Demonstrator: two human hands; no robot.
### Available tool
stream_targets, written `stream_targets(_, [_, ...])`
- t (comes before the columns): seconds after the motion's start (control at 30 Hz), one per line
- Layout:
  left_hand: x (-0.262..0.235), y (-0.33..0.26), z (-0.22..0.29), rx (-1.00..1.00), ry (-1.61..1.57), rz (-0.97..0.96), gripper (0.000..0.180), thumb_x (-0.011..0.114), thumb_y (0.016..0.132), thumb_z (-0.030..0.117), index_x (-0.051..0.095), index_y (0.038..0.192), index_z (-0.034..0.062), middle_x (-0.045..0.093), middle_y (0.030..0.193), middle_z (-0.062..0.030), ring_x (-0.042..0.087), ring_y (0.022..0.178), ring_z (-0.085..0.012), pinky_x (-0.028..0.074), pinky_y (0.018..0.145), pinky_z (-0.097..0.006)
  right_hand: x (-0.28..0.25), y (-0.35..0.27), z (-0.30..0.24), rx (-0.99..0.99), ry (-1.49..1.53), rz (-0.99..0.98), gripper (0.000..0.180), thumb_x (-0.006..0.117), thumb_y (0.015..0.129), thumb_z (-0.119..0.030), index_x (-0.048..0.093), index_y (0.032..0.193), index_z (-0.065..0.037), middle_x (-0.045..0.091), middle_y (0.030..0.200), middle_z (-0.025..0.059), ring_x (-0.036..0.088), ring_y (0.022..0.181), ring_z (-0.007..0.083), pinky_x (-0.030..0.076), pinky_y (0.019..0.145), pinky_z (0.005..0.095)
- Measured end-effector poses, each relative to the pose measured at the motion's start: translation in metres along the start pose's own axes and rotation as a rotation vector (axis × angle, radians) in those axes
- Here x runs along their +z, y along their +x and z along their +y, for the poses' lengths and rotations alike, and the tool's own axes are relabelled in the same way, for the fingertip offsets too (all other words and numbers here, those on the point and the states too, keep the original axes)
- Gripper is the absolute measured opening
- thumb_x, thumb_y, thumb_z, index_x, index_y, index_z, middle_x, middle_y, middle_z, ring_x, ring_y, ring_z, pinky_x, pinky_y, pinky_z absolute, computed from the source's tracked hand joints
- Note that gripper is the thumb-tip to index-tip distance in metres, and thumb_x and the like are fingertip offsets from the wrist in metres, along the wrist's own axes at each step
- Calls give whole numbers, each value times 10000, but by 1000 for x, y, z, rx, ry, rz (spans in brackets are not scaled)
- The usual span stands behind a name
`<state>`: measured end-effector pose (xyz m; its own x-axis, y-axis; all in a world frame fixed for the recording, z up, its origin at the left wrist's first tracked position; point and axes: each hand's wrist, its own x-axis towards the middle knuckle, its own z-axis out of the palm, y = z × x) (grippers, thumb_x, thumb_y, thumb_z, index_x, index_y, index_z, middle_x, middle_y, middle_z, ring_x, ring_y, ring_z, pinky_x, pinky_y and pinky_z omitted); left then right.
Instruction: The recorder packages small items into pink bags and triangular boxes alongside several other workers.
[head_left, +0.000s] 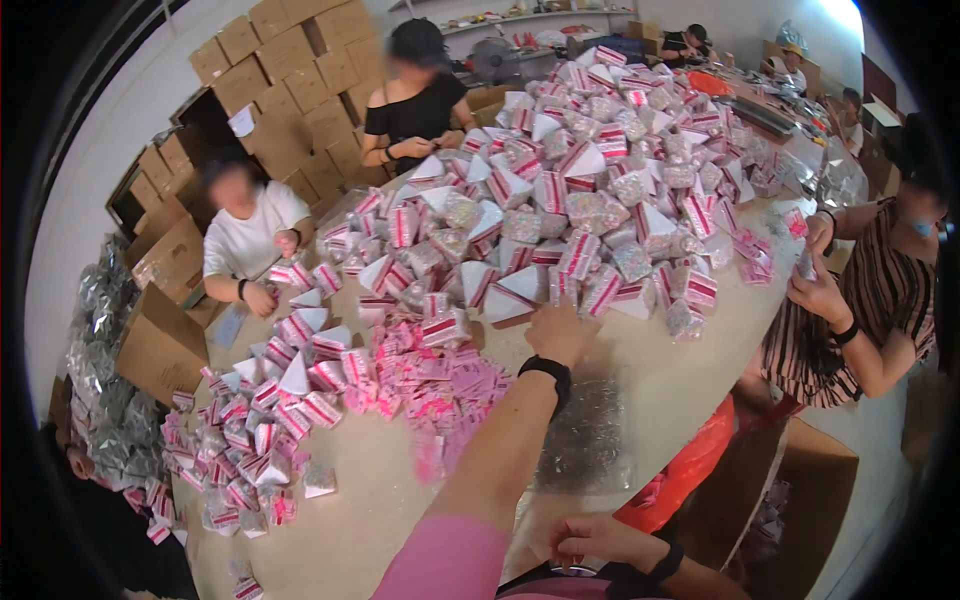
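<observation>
My left arm, in a pink sleeve, stretches over the table to the near edge of a big heap. There my left hand (562, 330) has its fingers closed at a small clear packet with a pink-and-white label (563, 287); the fingertips are partly hidden. Low in front of my body is my right hand (605, 540), its fingers curled in; what they hold, if anything, does not show. Black bands circle both wrists. Beside my left forearm lies a clear plastic bag (590, 435). Loose pink cards (450, 380) are spread left of that forearm.
Similar packets form the large heap (590, 190) and a smaller group (265, 430) at left on the pale table (360, 510). Co-workers sit left, behind and right. An open carton (815, 500) and a red bag (690, 455) stand at the lower right; cartons (285, 80) line the wall.
</observation>
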<state>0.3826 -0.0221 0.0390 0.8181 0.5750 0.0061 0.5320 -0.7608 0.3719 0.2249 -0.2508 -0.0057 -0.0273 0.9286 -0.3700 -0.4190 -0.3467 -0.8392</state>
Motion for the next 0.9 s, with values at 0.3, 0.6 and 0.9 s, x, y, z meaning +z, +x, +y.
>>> stream_targets(0.3, [3,24,-44,27,-264,24,526,588,777,429,542,1019,-35,615,924,-253,606,881,-381,468,803,-433,-60,-5,-67,-321,-946,557,140,533,849,-111,596,948,-35,610,855,108,614,792,222,494,674,340])
stream_targets(0.6, [-131,-88,-150,-26,-1803,63,455,514,852,263,488,1227,6,590,1136,-123,603,983,-258,503,847,-400,-73,56,-54,-275,-1532,458,136,503,798,-69,577,905,-29,586,913,144,588,893,321,495,768,416])
stream_targets(0.9, [-187,-254,-272,-439,-1627,345,368,509,865,345,553,1084,52,631,958,-120,636,825,-289,546,685,-463,-85,64,-67,-378,-986,632,105,550,768,-71,566,862,-28,587,785,179,585,796,358,466,707,410])
